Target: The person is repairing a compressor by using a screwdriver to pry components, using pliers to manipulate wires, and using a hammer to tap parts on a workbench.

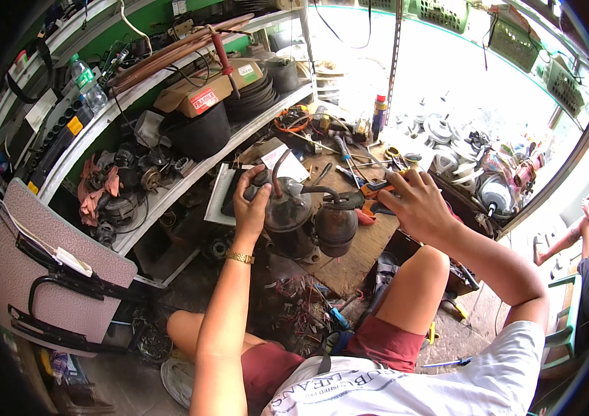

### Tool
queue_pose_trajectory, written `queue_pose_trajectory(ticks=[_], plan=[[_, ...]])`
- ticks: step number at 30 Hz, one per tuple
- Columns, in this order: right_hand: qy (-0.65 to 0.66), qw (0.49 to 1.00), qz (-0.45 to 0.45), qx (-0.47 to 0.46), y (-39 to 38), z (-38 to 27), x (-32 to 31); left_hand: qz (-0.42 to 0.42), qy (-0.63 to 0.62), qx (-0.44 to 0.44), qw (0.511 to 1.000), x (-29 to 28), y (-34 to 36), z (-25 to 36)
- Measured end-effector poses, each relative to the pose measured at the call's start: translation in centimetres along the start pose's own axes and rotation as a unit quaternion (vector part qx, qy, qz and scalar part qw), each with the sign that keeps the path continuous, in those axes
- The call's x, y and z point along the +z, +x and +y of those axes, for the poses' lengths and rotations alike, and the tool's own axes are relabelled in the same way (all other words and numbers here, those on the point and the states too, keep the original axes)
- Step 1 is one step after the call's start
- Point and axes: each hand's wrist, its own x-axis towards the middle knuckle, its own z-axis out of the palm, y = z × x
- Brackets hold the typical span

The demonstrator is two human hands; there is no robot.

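A dark metal compressor [287, 225] with an attached smaller cylinder [336, 232] stands in front of me, with a copper stub and a bent black pipe on top. My left hand [249, 201] is closed on the compressor's upper left side. My right hand [409, 197] grips a plier-like tool [374, 187] with orange-and-black handles, whose dark jaws reach the black pipe above the smaller cylinder. Another orange-handled tool lies just below it, partly hidden. The exact bite of the jaws is too small to make out.
Left, metal shelves [149, 215] hold coils, parts and a cardboard box [180, 100]; a folded chair [58, 277] leans there. Tools [346, 152] cover the wooden board [336, 274] and floor. White parts [440, 132] pile beyond. At far right, another person's legs [565, 243] show beside a green chair.
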Motion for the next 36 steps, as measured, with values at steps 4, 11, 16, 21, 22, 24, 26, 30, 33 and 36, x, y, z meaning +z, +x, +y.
queue_pose_trajectory(ticks=[4, 11, 16, 21, 22, 24, 26, 30, 33, 36], plan=[[0.006, 1.000, -0.003, 0.028, 0.6, 0.1, -0.2, 0.049, 0.125, 0.045, 0.990, -0.6, -0.2, 0.3], [-0.031, 0.999, 0.007, 0.010, 0.8, 0.8, -0.5, 0.100, 0.059, 0.177, 0.977, 11.2, -11.8, 3.8], [-0.021, 0.999, -0.038, -0.019, 1.7, 1.4, -1.3, -0.039, -0.416, -0.053, 0.907, 22.8, -11.2, 1.7], [-0.058, 0.996, -0.062, -0.020, 2.4, 1.5, -1.5, -0.060, -0.598, -0.084, 0.795, 23.9, -5.5, 0.1], [-0.056, 0.997, -0.056, -0.024, 2.3, 1.7, -1.6, -0.053, -0.596, -0.069, 0.798, 24.3, -5.3, -0.1], [-0.050, 0.997, -0.043, -0.033, 2.4, 1.7, -1.8, -0.050, -0.599, -0.065, 0.797, 24.9, -4.9, -0.3], [-0.040, 0.996, -0.061, -0.051, 3.1, 1.5, -2.1, -0.037, -0.620, -0.087, 0.779, 25.0, -4.8, -1.1], [-0.037, 0.994, -0.053, -0.086, 2.6, 2.6, -1.1, 0.033, -0.670, -0.162, 0.724, 26.4, -4.6, 0.9], [-0.014, 0.994, -0.070, -0.084, 2.7, 2.6, -1.5, 0.031, -0.665, -0.152, 0.731, 26.2, -4.4, 1.2], [0.001, 0.992, -0.093, -0.082, 2.9, 2.7, -1.7, 0.036, -0.661, -0.170, 0.730, 26.1, -4.4, 1.6]])
